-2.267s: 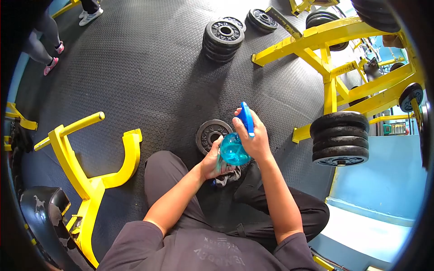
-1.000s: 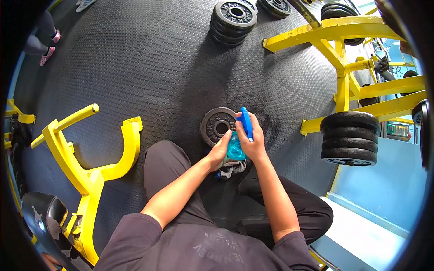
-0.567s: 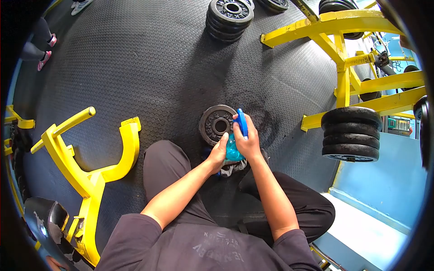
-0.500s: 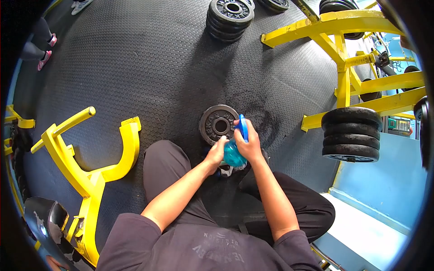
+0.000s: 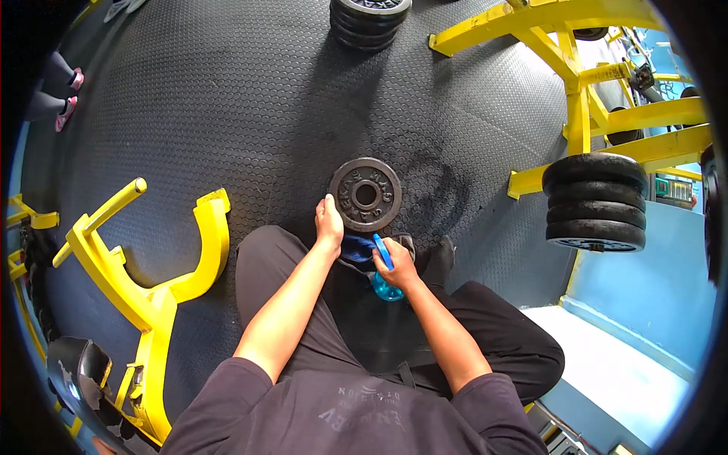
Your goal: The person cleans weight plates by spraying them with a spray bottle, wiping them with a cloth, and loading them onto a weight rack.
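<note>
A round black weight plate [image 5: 347, 217] with raised lettering and a central hole is in front of my crossed legs. My left hand [image 5: 329, 226] grips its left edge, fingers along the rim; the fingertips behind it are partly hidden. My right hand [image 5: 398, 265] is closed around the neck of a spray bottle [image 5: 388, 290] with a blue trigger head and teal liquid, just below the plate. Under the plate and between my hands lies a dark blue cloth [image 5: 355, 249], partly covered.
Several stacked plates [image 5: 368, 30] stand ahead on the black rubber floor [image 5: 227, 114]. A yellow frame [image 5: 155, 303] rises at left. On the right, a yellow rack [image 5: 580, 121] carries stacked black plates [image 5: 597, 201]. Another person's legs and pink shoes [image 5: 67, 114] show at far left.
My left hand has left the spray bottle and moved to the plate's left edge. The right hand has lowered the bottle toward my lap. The view has shifted slightly.
</note>
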Tool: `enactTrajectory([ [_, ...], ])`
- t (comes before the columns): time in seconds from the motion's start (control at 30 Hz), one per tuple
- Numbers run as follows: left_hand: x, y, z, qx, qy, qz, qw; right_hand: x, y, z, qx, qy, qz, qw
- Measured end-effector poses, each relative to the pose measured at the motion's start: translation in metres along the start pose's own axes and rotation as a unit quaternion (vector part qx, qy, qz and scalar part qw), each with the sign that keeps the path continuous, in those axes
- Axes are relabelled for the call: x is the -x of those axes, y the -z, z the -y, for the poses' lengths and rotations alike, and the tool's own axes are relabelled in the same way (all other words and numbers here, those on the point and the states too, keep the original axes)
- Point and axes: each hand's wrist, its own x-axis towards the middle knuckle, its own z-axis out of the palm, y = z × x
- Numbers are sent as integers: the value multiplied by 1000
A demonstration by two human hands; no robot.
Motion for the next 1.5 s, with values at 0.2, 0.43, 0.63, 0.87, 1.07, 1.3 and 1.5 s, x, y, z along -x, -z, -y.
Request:
enactTrajectory([
  [0.2, -5, -1, 8, 43, -5, 12, 999, 9, 4, 1, -78, 21, -85, 993],
  [0.43, -12, 5, 18, 48, 36, 34, 998, 14, 10, -9, -76, 12, -93, 993],
  [0.63, -11, 6, 17, 18, 47, 38, 998, 11, 14, -20, -74, -9, -91, 993],
  [0.87, -34, 16, 40, 6, 47, 51, 998, -5, 16, 3, -108, 41, -127, 985],
  [1.07, -31, 17, 36, 1, 60, 70, 996, -10, 10, 13, -58, 58, 0, 997],
  [1.3, -30, 17, 34, 1, 68, 69, 995, -12, 13, 18, -104, 39, -99, 989],
  [1.5, -18, 15, 22, -3, 54, 96, 994, -8, 24, 6, -135, -61, -93, 985],
])
